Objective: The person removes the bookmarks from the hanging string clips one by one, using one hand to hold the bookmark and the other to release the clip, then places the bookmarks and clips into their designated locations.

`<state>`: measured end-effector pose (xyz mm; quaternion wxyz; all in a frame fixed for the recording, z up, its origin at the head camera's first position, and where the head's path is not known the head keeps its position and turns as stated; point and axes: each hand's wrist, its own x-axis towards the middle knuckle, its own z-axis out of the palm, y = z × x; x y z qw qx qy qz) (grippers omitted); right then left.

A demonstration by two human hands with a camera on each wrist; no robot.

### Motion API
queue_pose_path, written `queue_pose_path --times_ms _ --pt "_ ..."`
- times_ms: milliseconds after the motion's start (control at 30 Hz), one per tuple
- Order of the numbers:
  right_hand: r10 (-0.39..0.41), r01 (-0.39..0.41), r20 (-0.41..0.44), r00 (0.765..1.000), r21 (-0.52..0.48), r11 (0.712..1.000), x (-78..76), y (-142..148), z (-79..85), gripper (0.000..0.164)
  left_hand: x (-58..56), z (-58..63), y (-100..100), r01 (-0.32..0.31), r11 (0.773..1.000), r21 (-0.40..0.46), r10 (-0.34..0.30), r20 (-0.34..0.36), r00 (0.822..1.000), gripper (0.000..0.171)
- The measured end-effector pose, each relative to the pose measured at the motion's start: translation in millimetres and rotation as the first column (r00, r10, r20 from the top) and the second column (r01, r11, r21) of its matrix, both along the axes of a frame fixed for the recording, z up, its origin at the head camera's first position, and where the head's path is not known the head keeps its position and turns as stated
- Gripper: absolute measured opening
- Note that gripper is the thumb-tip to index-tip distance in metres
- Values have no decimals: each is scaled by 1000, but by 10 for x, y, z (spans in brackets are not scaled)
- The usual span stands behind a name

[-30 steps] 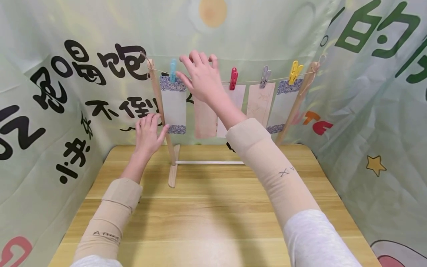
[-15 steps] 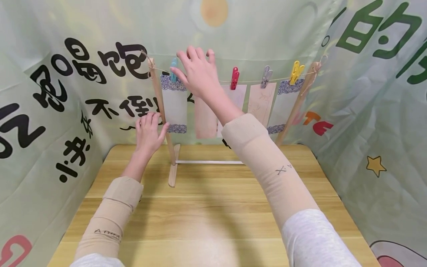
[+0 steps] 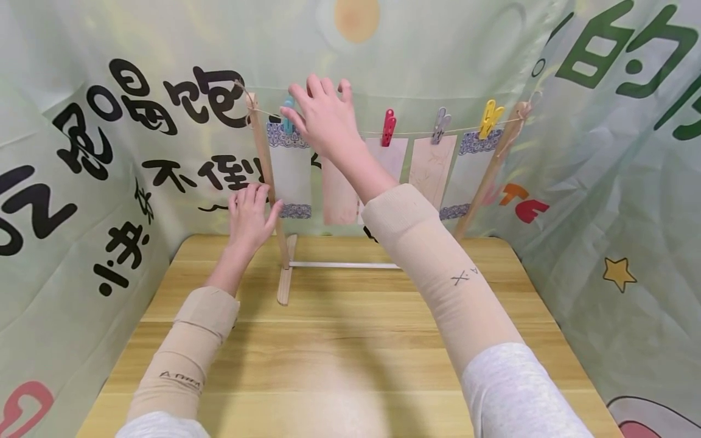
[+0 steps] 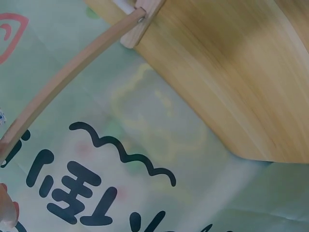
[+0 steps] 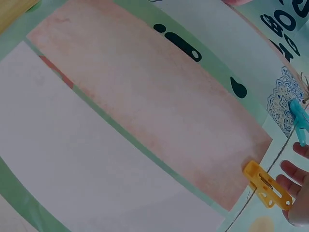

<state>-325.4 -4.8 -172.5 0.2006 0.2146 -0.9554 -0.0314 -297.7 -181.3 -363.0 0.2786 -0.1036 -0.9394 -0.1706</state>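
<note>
In the head view my right hand (image 3: 324,118) is raised at the string, fingers spread and slightly bent. Its thumb overlaps the blue clothespin (image 3: 288,125), which holds a white card with blue lace print (image 3: 290,173). The right wrist view has an orange-yellow clothespin (image 5: 267,184) on a pink card (image 5: 149,96), right against that hand; whether they touch I cannot tell. My left hand (image 3: 249,216) is beside the left wooden post (image 3: 264,149), its thumb in front of the post. Only a fingertip (image 4: 7,210) of it shows in the left wrist view.
More cards hang rightward under a red clothespin (image 3: 389,128), a grey clothespin (image 3: 440,126) and a yellow clothespin (image 3: 490,119). The right post (image 3: 493,167) leans outward. A white rod (image 3: 345,265) joins the stand's base on the wooden table (image 3: 328,353). Printed cloth surrounds it.
My right hand has shifted slightly left, and its thumb now covers part of the blue clothespin. The left hand stays by the post. The whole head view has drifted a little.
</note>
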Motion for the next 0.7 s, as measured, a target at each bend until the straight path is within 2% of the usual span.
queue_pose_path --times_ms 400,700 --pt "3 -3 4 1000 -14 1000 -28 30 -1 53 -10 -20 25 0 1000 9 0 -23 1000 50" --pt "5 -5 -2 1000 -9 1000 -34 29 -13 52 2 -65 37 15 999 31 -14 -42 999 43"
